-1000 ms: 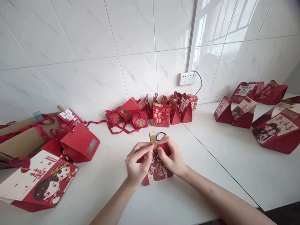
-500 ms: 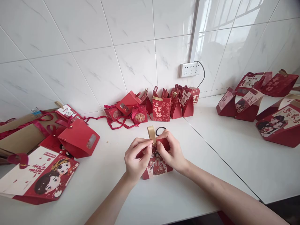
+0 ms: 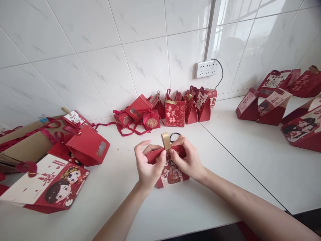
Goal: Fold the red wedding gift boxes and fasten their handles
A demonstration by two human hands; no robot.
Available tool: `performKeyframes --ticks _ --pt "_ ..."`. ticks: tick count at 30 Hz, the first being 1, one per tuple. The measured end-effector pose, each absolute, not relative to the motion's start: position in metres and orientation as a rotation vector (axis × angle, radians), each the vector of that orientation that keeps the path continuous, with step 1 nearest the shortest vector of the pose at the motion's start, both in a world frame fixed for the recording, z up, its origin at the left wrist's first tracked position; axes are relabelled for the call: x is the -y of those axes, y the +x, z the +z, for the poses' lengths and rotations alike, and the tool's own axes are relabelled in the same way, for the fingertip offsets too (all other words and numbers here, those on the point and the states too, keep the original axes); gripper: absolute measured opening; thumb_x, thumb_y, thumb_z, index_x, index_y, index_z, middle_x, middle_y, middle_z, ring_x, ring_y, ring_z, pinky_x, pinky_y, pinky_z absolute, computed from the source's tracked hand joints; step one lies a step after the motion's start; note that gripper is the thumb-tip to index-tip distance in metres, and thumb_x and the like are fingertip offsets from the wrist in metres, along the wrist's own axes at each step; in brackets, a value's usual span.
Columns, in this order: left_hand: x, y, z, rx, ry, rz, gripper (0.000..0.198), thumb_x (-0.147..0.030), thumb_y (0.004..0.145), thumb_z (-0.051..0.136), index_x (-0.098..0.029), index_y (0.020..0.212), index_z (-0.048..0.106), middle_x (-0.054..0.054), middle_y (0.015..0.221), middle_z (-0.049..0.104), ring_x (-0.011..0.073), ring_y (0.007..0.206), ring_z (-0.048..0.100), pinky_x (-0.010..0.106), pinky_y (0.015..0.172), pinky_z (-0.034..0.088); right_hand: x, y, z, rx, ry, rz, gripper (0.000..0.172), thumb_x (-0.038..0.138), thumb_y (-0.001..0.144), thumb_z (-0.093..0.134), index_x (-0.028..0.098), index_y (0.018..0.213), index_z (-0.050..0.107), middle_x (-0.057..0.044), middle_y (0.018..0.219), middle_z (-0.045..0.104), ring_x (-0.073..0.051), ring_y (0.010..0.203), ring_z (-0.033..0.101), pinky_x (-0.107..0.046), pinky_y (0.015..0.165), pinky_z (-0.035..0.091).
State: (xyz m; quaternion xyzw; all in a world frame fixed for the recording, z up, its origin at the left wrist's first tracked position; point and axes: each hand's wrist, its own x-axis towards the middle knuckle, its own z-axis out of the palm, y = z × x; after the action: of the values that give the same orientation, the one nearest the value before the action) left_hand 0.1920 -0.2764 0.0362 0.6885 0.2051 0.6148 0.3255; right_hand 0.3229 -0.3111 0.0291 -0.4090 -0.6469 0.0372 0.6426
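A red gift box (image 3: 173, 171) with printed cartoon figures stands on the white table in front of me. From its top edge rises a gold ribbon loop (image 3: 166, 140). My left hand (image 3: 149, 162) has its thumb at the base of the ribbon and its other fingers behind the box's upper left part, the index finger lifted. On the other side, my right hand (image 3: 187, 157) pinches the top edge just right of the ribbon, thumb in front and fingers behind. Both hands cover parts of the box top. A thin black ring (image 3: 175, 134) lies just behind the box.
Several red boxes (image 3: 175, 113) stand in a row by the tiled wall, with loose red ribbon (image 3: 131, 130) at the left. More boxes (image 3: 66, 189) and a cardboard carton (image 3: 25, 150) are at left. Another group of boxes (image 3: 273, 107) stands at right. A power strip (image 3: 206, 69) hangs on the wall.
My left fingers have spread from a pinch near the ribbon to behind the box's upper left, uncovering the red top edge there. The view has shifted slightly.
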Motion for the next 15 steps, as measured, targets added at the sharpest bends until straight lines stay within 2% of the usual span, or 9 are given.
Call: performKeyframes --ticks 4,8,15 --pt "0.276 0.191 0.038 -0.588 1.815 1.608 0.036 -0.015 0.079 0.064 -0.022 0.103 0.039 -0.002 0.07 0.066 0.0118 0.065 0.065 0.022 0.059 0.054 0.311 0.323 0.028 1.482 -0.924 0.062 0.008 0.015 0.087 0.05 0.022 0.084 0.047 0.002 0.073 0.048 -0.012 0.062 0.048 -0.026 0.055 0.04" --pt "0.274 0.187 0.038 -0.654 1.919 1.553 0.023 -0.02 0.079 0.064 -0.02 0.097 0.048 0.001 0.078 0.066 0.0128 0.069 0.066 0.023 0.061 0.054 0.311 0.323 0.027 1.489 -0.915 0.049 0.009 0.014 0.088 0.047 0.022 0.086 0.048 0.001 0.074 0.049 -0.013 0.064 0.049 -0.026 0.057 0.041" --pt "0.263 0.177 0.025 -0.498 1.856 1.403 0.027 -0.028 0.085 0.05 -0.021 0.11 0.046 0.003 0.083 0.064 0.0152 0.069 0.063 0.027 0.06 0.051 0.313 0.331 0.026 1.572 -0.881 0.138 0.015 0.014 0.088 0.041 0.022 0.095 0.051 -0.003 0.084 0.057 -0.016 0.073 0.056 -0.03 0.065 0.046"
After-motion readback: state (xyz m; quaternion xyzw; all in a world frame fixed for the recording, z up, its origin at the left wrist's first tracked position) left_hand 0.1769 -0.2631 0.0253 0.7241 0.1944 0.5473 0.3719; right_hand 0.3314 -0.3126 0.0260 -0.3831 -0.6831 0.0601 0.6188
